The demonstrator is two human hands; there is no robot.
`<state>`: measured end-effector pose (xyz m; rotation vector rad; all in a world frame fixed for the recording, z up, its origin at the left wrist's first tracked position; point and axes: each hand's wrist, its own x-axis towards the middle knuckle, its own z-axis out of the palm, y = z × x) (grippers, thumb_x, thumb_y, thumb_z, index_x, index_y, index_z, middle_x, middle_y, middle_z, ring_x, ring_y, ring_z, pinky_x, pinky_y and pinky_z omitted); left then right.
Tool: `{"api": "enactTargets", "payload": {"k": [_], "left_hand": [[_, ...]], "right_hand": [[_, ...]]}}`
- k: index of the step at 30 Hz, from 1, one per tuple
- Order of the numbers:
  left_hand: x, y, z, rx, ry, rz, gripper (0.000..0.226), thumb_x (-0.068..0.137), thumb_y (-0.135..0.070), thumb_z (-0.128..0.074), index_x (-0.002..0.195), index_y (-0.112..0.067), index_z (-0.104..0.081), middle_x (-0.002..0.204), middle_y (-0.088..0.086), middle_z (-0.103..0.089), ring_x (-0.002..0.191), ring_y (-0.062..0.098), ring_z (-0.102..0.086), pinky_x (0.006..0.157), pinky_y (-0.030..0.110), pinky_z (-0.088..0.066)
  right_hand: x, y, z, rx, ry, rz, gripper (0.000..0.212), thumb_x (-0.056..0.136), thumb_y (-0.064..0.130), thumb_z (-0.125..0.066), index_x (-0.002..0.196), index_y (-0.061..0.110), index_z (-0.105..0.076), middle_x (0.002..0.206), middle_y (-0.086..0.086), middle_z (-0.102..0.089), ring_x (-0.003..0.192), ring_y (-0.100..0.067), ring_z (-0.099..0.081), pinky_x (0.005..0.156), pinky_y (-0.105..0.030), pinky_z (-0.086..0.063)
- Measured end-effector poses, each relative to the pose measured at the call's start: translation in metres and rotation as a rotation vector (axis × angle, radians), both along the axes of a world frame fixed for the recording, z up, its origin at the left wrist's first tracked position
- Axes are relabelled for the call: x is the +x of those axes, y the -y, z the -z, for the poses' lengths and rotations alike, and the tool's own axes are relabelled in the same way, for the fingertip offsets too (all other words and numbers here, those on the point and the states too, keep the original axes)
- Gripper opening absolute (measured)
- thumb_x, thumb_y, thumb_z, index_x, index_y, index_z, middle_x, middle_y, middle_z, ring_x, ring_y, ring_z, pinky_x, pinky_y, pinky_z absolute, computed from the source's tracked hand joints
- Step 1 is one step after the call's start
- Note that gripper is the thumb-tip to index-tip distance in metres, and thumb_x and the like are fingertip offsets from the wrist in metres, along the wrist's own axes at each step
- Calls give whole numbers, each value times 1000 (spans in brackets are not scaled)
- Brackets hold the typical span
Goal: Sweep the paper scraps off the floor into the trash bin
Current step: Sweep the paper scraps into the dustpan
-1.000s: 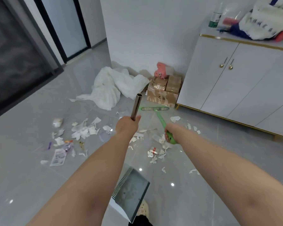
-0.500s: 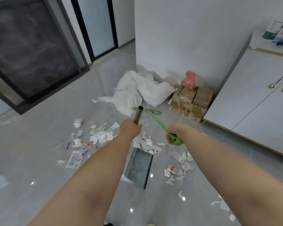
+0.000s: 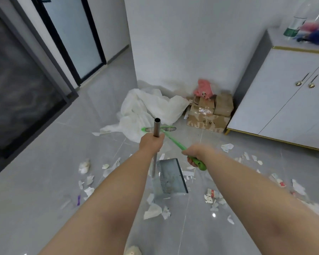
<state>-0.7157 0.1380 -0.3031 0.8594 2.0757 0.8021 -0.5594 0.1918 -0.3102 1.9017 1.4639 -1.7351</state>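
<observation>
My left hand (image 3: 151, 142) grips the metal pole (image 3: 156, 127) of a grey dustpan (image 3: 170, 176), whose pan hangs just above the tiled floor between my arms. In my right hand (image 3: 194, 155) is the green handle of a small broom (image 3: 171, 139); its head (image 3: 158, 129) points away toward the white sheet. Paper scraps (image 3: 88, 179) lie scattered on the floor to the left, below the dustpan (image 3: 155, 210) and to the right (image 3: 214, 197). No trash bin is in view.
A crumpled white plastic sheet (image 3: 147, 109) lies by the wall corner. Cardboard boxes (image 3: 208, 113) with a pink plush toy (image 3: 203, 89) sit beside a white cabinet (image 3: 287, 100). Dark-framed glass doors (image 3: 26, 85) stand to the left.
The view has swung left and down. The dustpan has shifted right and nearer the broom hand. Both hands keep their grip.
</observation>
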Motion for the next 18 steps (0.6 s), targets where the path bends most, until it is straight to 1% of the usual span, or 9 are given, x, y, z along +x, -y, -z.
{"api": "enactTargets", "payload": {"k": [1, 3, 6, 7, 9, 12, 14, 16, 18], "left_hand": [[-13, -1, -2, 2, 11, 26, 31, 93, -37, -48, 78, -12, -57, 89, 5, -65, 58, 20, -62, 73, 29, -50], [-32, -1, -5, -5, 15, 76, 28, 93, -33, -47, 85, -9, -59, 87, 5, -63, 52, 18, -60, 78, 31, -53], [-69, 1, -9, 0, -72, 177, 28, 92, -30, -48, 90, -7, -64, 78, 6, -64, 48, 14, -58, 67, 28, -52], [-81, 3, -9, 9, -98, 198, 28, 92, -30, -49, 89, -8, -65, 76, 6, -65, 48, 13, -57, 63, 26, -50], [-101, 5, -9, 19, -126, 224, 27, 91, -31, -51, 88, -9, -66, 78, 6, -67, 53, 15, -58, 64, 27, -50], [-118, 15, -7, 9, -150, 253, 25, 89, -31, -53, 85, -10, -66, 76, 5, -67, 58, 17, -59, 66, 28, -50], [-125, 27, -5, -5, -170, 279, 27, 89, -32, -52, 86, -10, -67, 74, 5, -67, 60, 19, -61, 65, 27, -49], [-132, 50, -1, -12, -176, 292, 30, 90, -35, -52, 91, -9, -67, 76, 6, -67, 68, 23, -65, 68, 28, -50], [-137, 68, 2, -28, -177, 291, 30, 91, -37, -52, 90, -10, -65, 73, 5, -65, 74, 26, -70, 73, 31, -52]], "right_hand": [[-15, 5, 0, 29, 19, -17, 27, 100, 19, -45, 78, 7, -37, 60, -7, -38, 45, -14, -33, 38, -23, -32], [-34, 13, -2, 86, 62, -28, 26, 99, 16, -46, 76, 6, -39, 59, -8, -40, 48, -16, -35, 46, -25, -32], [-62, 23, -4, 112, 49, 51, 24, 96, 15, -52, 77, 5, -42, 59, -8, -42, 48, -17, -38, 47, -27, -34], [-71, 28, -6, 102, 35, 90, 24, 96, 14, -52, 76, 5, -42, 58, -8, -43, 47, -17, -38, 48, -27, -35], [-85, 37, -7, 137, 62, 92, 25, 95, 11, -50, 71, 6, -44, 59, -8, -46, 49, -17, -42, 54, -25, -39], [-101, 55, -8, 212, 158, 71, 21, 93, 6, -45, 72, 3, -45, 73, -12, -52, 67, -24, -50, 62, -27, -42], [-107, 67, -10, 238, 203, 35, 20, 93, 5, -42, 73, 3, -44, 78, -13, -52, 68, -25, -50, 56, -27, -41], [-110, 93, -10, 236, 207, 19, 22, 93, 2, -43, 70, 5, -43, 68, -10, -50, 57, -22, -48, 49, -24, -39], [-111, 115, -10, 222, 218, 13, 24, 93, 1, -41, 69, 5, -43, 61, -8, -47, 50, -19, -43, 48, -24, -37]]}}
